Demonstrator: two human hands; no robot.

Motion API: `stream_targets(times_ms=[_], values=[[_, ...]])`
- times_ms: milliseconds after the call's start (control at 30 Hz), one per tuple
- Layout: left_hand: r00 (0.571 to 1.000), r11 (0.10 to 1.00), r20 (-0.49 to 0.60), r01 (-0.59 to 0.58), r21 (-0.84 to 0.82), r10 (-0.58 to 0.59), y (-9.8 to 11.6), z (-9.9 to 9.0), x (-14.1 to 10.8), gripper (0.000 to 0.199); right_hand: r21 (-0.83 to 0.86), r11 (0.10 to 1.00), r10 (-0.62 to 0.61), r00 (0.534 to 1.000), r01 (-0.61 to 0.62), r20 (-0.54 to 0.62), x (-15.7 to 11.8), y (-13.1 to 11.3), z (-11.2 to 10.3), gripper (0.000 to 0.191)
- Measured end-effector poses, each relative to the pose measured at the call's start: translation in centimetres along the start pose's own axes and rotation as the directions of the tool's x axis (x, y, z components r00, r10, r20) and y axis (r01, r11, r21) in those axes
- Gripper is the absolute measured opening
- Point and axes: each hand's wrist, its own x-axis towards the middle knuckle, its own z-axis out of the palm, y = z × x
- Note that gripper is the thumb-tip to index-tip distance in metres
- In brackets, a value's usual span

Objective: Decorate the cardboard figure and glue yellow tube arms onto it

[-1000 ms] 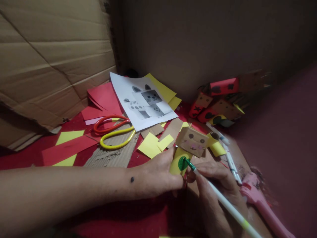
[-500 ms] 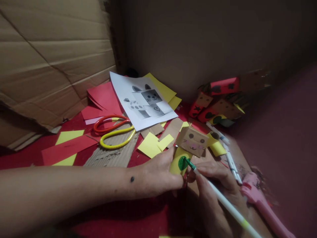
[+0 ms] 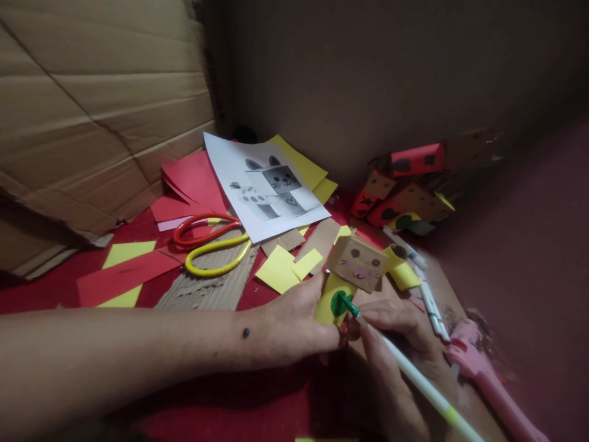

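My left hand (image 3: 294, 322) grips a small paper-and-cardboard animal figure (image 3: 329, 304) by its yellow paper tube body. Its boxy brown cardboard head (image 3: 361, 264) has drawn eyes, whiskers and a mouth, with pink marks on the face. A green heart-like shape (image 3: 339, 303) is coloured on the yellow body. In my right hand (image 3: 400, 350) is a white felt-tip marker (image 3: 418, 374), its green tip touching that shape. The fingers of my left hand are partly hidden behind the figure.
A printed animal picture (image 3: 271, 190) lies over red and yellow paper sheets. Scissors (image 3: 216, 261) with red and yellow handles rest on corrugated cardboard (image 3: 207, 294). Several finished-looking figures (image 3: 386, 196) stand at the right. Beside them are markers (image 3: 432, 310) and a pink glue gun (image 3: 478, 362).
The marker's tip has shifted very slightly left and down within the green shape. My left hand and the figure stay almost still.
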Motion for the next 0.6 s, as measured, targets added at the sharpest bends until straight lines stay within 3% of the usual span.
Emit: stream_targets(times_ms=[333,467,600], values=[[1.0,1.0,0.008,-0.024,0.001,0.024,0.09,0.04,-0.07,0.045,0.015,1.0,-0.028,1.0,0.028,-0.001,0.3,0.11,0.01,0.019],[0.999,0.999,-0.035,0.041,0.03,-0.04,0.37,0.12,-0.05,0.045,0.102,0.995,0.006,1.0,-0.008,0.014,0.18,0.12,-0.11,0.018],[0.992,0.992,-0.041,0.123,0.019,-0.122,0.88,-0.03,0.09,0.04,0.181,0.983,-0.035,0.999,0.034,0.002,0.35,0.48,-0.3,0.017]])
